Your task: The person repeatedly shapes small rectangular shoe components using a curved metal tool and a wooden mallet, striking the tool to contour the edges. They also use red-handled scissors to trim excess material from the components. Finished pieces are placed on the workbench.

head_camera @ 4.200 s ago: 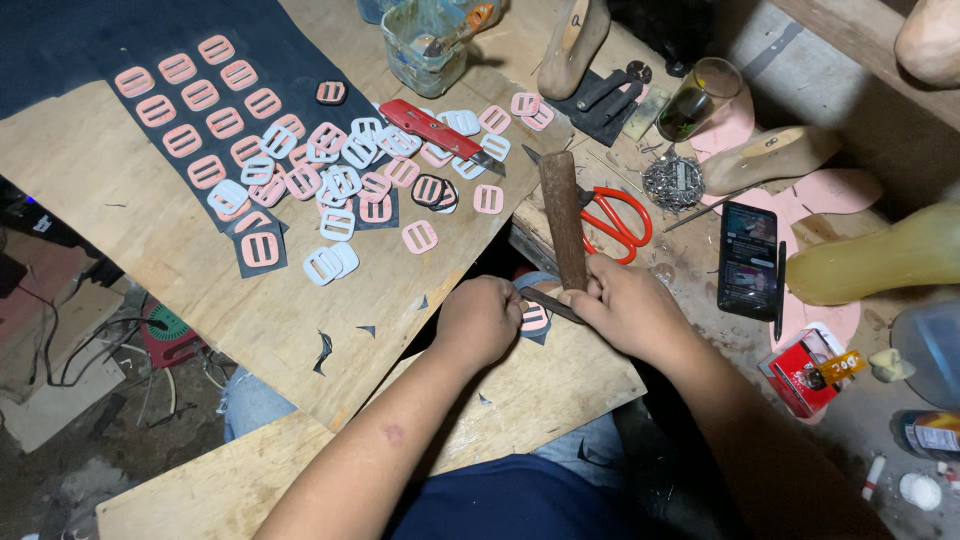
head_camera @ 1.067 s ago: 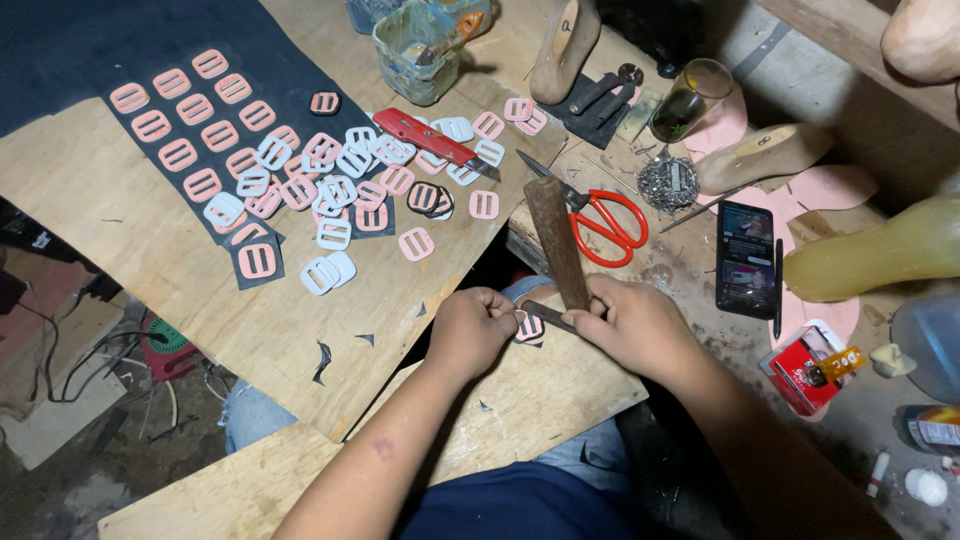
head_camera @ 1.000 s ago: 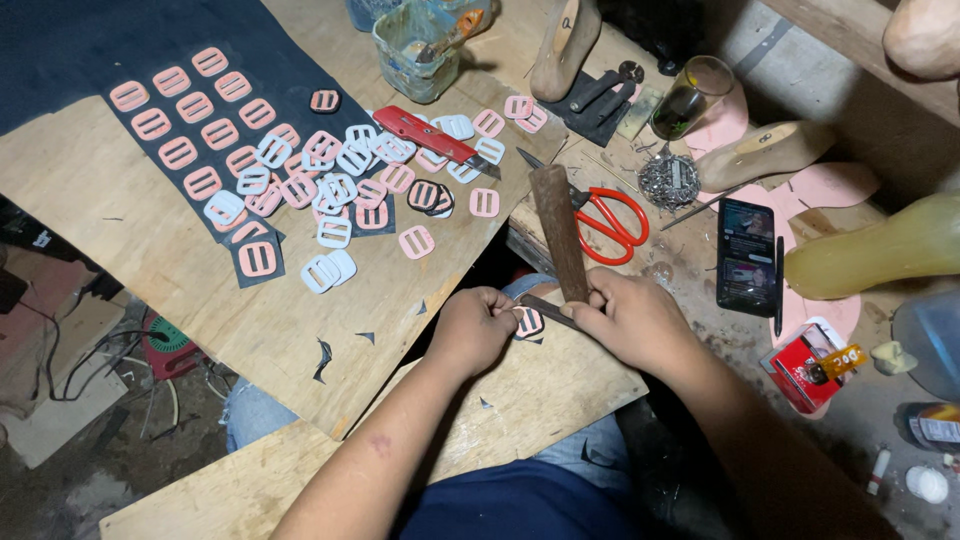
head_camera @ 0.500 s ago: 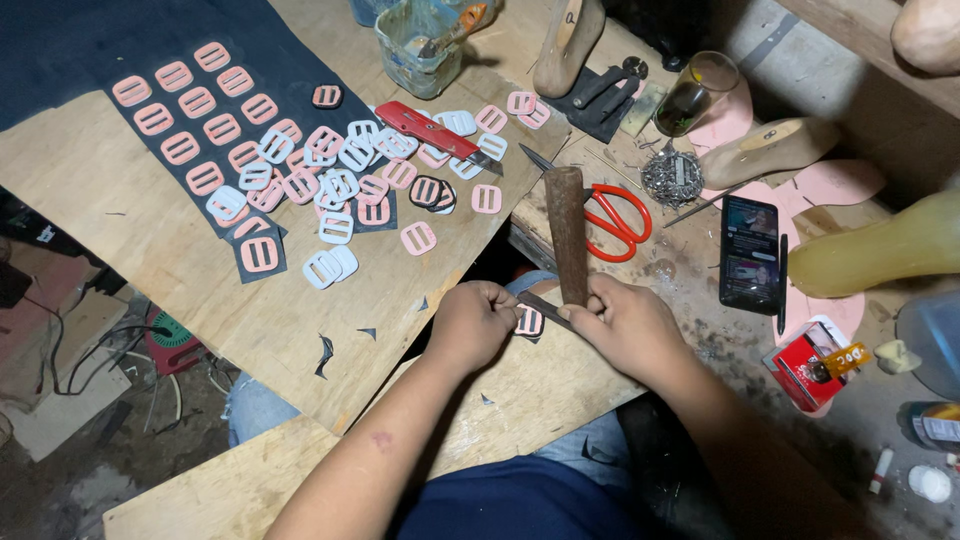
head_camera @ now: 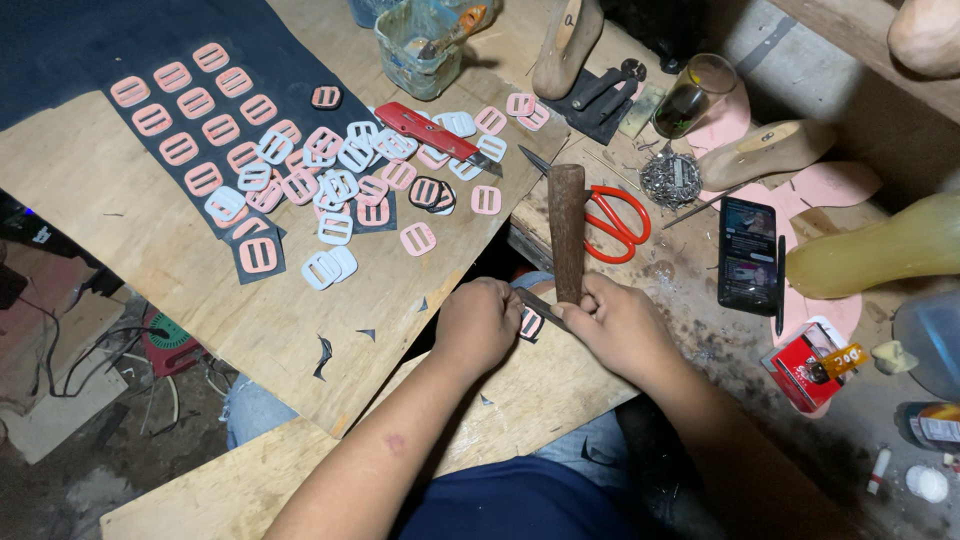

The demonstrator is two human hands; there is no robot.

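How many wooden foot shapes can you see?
3. One pale wooden foot-shaped form stands at the top by the glass jar, one lies right of the scissors, one sits in the top right corner. Others may be hidden.

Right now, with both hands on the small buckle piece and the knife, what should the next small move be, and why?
Probably a short, careful cut along the buckle piece: the left hand pins it at the board edge, and the right hand holds the knife with its blade at the piece. Finished buckles lie trimmed nearby.
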